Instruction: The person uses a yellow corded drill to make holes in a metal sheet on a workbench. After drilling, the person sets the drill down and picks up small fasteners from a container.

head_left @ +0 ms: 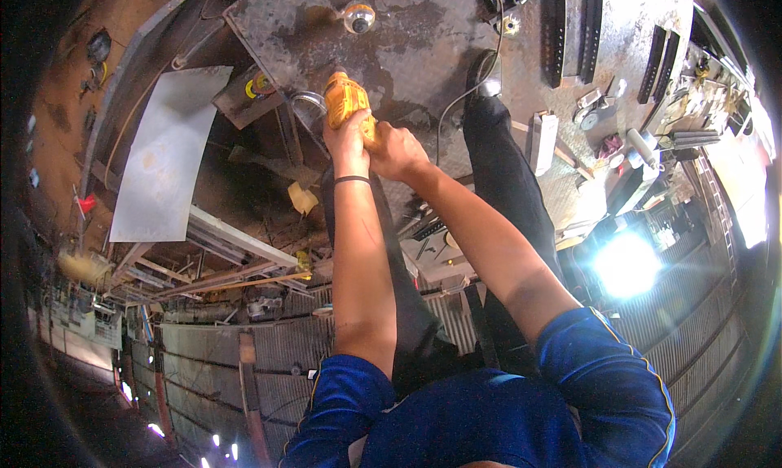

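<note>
Head view: both hands wrap one yellow power tool, held over the near edge of a rusty steel plate. The left hand, a dark band at its wrist, is closed around the tool's body from below; the right hand is closed on its rear end, just beside the left. The person's dark trouser leg and shoe stand on the plate, near the tool.

A judgement: the grey cord trails close to the shoe, so a snag could jerk the tool; and with the working end hidden, it might kick off the plate's edge.

The tool is yellow with dark markings, compact and scuffed, with a pale metal ring beside it.
</note>
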The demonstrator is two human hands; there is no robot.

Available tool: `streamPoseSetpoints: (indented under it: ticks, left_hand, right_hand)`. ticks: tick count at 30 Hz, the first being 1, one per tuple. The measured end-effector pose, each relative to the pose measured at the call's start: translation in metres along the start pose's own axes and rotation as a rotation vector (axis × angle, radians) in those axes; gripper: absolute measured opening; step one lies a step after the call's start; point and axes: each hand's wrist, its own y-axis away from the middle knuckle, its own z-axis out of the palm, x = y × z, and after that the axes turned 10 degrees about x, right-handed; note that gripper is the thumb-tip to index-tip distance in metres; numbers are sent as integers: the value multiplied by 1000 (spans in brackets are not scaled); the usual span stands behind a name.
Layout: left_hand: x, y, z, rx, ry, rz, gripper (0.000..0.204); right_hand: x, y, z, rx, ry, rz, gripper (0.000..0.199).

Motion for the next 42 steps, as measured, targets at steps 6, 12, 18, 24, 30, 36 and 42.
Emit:
streamPoseSetpoints:
  ticks: [6, 12, 18, 24, 30, 36, 42]
  left_hand:
    - [2, -1, 1, -5, -10, 8, 66]
    - [9, -4, 2, -32, 0, -12, 62]
    - [9, 0, 7, 33, -25, 45, 54]
    - [9, -3, 3, 21, -23, 38, 50]
    - [14, 11, 1, -24, -41, -7, 61]
    - [9, 9, -3, -24, 0, -21, 64]
    - [12, 13, 7, 27, -64, 4, 66]
  right_hand:
    - [-1, -3, 0, -17, 7, 2, 55]
    - [-9, -5, -5, -47, -6, 46, 56]
    - [-9, -6, -4, -47, -12, 58, 55]
    - [-11, -1, -5, -43, -13, 37, 54]
    - [-8, 5, -5, -31, -23, 41, 51]
    - [-6, 6, -6, -28, -25, 25, 52]
    - [0, 2, -1, -6, -47, 21, 54]
